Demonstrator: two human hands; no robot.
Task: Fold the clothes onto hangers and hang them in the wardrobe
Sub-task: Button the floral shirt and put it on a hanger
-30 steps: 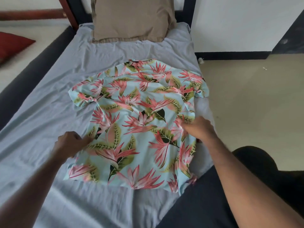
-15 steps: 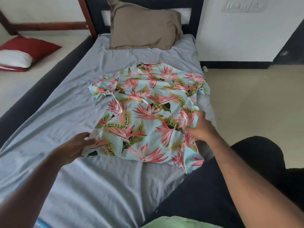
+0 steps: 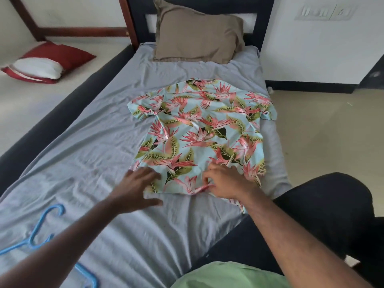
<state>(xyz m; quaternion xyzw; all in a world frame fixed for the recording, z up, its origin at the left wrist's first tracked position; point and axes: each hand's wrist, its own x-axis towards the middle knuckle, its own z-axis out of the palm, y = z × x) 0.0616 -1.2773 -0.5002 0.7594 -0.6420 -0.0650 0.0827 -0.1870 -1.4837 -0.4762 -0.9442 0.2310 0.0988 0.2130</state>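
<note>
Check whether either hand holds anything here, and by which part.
The right hand pinches the floral shirt at its bottom hem. The left hand has spread fingers resting at the shirt's lower left corner, with no grip.

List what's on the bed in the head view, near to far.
Blue hanger → left hand and right hand, both at the hem → floral shirt → tan pillow against the headboard.
</note>
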